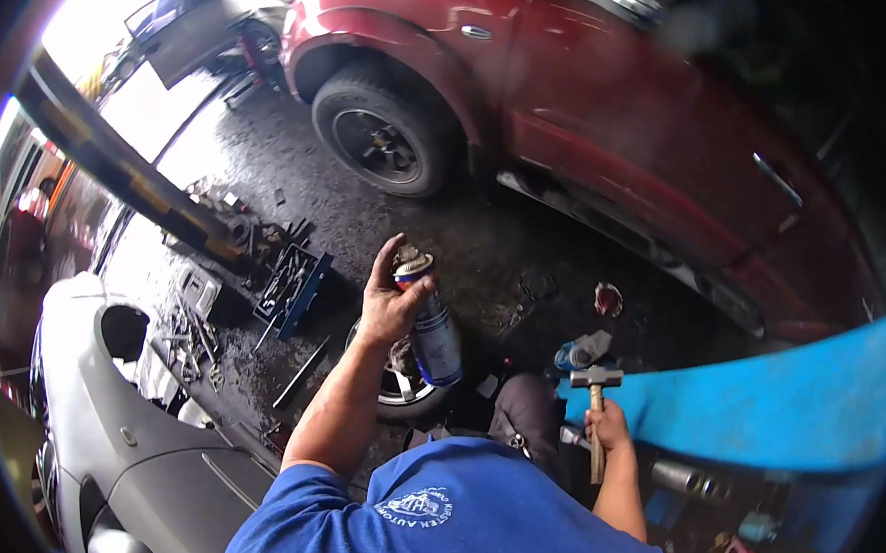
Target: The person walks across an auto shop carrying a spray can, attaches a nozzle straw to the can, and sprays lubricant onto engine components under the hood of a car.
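Observation:
My left hand [392,304] is raised in front of me, with its fingers and thumb curled around the upper part of a blue and white aerosol can [437,349]. The top of the can looks dirty and crusted. Low on the right, my right hand [612,427] grips the wooden handle of a hammer [596,379], whose metal head points up. Behind the can, a wheel [402,411] lies on the floor, partly hidden by the can and my arm.
A red vehicle [594,98] stands ahead and right, a grey car [164,491] close on the left. A blue toolbox [304,296] with several tools sits near a post [132,168]. A blue panel [760,400] lies at right. Loose tools [201,344] litter the dark floor.

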`<state>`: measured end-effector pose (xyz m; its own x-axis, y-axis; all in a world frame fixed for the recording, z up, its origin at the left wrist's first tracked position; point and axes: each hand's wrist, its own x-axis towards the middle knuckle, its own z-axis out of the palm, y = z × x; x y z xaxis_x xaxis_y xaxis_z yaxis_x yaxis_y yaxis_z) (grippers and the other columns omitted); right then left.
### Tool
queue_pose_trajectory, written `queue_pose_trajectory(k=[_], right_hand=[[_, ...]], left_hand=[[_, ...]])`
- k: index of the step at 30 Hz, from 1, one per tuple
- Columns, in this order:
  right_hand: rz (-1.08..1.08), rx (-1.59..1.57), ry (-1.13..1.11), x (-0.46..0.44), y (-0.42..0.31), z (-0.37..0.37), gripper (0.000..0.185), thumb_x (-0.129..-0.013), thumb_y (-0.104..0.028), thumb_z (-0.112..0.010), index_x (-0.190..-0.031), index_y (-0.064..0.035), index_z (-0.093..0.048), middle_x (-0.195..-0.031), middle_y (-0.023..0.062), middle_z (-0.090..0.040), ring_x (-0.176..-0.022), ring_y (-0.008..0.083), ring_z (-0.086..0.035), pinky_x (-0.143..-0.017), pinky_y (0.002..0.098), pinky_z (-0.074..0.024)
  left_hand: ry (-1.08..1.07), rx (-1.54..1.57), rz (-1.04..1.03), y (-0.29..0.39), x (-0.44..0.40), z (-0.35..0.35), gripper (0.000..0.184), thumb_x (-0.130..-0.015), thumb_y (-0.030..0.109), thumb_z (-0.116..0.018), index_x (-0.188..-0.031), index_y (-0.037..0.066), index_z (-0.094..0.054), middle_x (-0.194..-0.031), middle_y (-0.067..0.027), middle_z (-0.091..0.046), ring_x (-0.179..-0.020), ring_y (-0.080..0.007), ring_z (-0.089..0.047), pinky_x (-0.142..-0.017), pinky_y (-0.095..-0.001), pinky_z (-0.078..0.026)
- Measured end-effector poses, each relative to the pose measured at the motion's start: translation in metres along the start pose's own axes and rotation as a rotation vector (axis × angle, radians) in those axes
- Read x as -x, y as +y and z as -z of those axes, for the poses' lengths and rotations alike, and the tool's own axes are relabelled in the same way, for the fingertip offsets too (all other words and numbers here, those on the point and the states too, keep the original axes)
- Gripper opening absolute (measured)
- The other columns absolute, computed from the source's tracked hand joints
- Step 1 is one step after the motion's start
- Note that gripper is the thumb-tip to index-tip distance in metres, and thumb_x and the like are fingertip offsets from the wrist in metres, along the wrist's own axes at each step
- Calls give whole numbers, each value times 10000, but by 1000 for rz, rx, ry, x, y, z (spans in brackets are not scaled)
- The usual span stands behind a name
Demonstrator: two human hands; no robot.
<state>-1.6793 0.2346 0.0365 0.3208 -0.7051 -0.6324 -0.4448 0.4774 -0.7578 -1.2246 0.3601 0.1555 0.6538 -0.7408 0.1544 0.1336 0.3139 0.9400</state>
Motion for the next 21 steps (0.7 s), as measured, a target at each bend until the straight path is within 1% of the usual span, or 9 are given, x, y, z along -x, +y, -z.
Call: queue_pose_trajectory(k=[2,5,8,9,12,14,18,19,21], right_hand=[[50,47,1,-29,-53,1,112,-870,-86,-600,-908,-74,-496,-679,56,-553,-458,145,-521,-394,307,-449],[42,98,-54,-100,-92,8,107,-856,-104,-606,-908,-81,-516,-671,42,-545,-458,141,-524,-379,306,-450],[-20,291,-101,-160,-133,10,84,-852,-100,-598,-900,-69,-535,-666,47,-549,-450,146,-519,-378,317,-453],[-22,355,-156,-181,-146,12,79,-850,-90,-593,-899,-61,-538,-662,55,-555,-452,149,-522,-380,325,-460],[-70,607,-205,-271,-180,16,73,-848,1,-588,-922,0,-590,-681,90,-604,-461,177,-560,-418,349,-481],[-180,658,-289,-328,-210,9,25,-846,1,-612,-870,0,-620,-680,80,-608,-501,176,-581,-447,340,-482],[-183,925,-374,-409,-278,-30,156,-851,-20,-619,-981,41,-678,-735,90,-648,-591,179,-613,-533,327,-498],[-138,963,-419,-425,-290,-43,75,-886,-52,-608,-878,19,-633,-684,78,-609,-522,183,-576,-470,341,-475],[-83,1021,-453,-458,-320,-72,73,-889,-54,-597,-895,16,-619,-684,71,-602,-517,173,-574,-462,341,-471]], left_hand=[[76,-23,141,7,2,20,792,-832,46,-779,-1497,89,-351,-1154,-57,-611,-1081,-153,-589,-951,-318,-487],[230,-461,183,-22,8,69,809,-785,86,-810,-1478,91,-394,-1267,-102,-551,-1138,-196,-568,-973,-328,-488],[379,-586,231,-56,25,114,774,-774,94,-811,-1448,71,-429,-1224,-107,-570,-1120,-195,-578,-973,-330,-495],[452,-466,226,-71,33,127,726,-773,91,-804,-1412,56,-462,-1192,-108,-582,-1098,-197,-590,-963,-331,-505],[614,-898,307,-97,52,155,721,-736,154,-825,-1378,100,-501,-1144,-145,-579,-1036,-251,-624,-934,-368,-527],[665,-1127,490,-97,53,146,721,-755,215,-779,-1407,191,-472,-1157,-212,-550,-1077,-387,-610,-938,-439,-523],[835,-1167,866,-129,53,120,744,-778,287,-744,-1441,249,-409,-1197,-213,-513,-1098,-418,-586,-945,-481,-510],[878,-1148,863,-142,58,114,743,-777,291,-742,-1435,248,-400,-1207,-211,-503,-1103,-419,-580,-941,-484,-509],[979,-1103,900,-154,62,100,731,-776,301,-744,-1416,237,-397,-1207,-210,-503,-1112,-416,-575,-932,-489,-508]])
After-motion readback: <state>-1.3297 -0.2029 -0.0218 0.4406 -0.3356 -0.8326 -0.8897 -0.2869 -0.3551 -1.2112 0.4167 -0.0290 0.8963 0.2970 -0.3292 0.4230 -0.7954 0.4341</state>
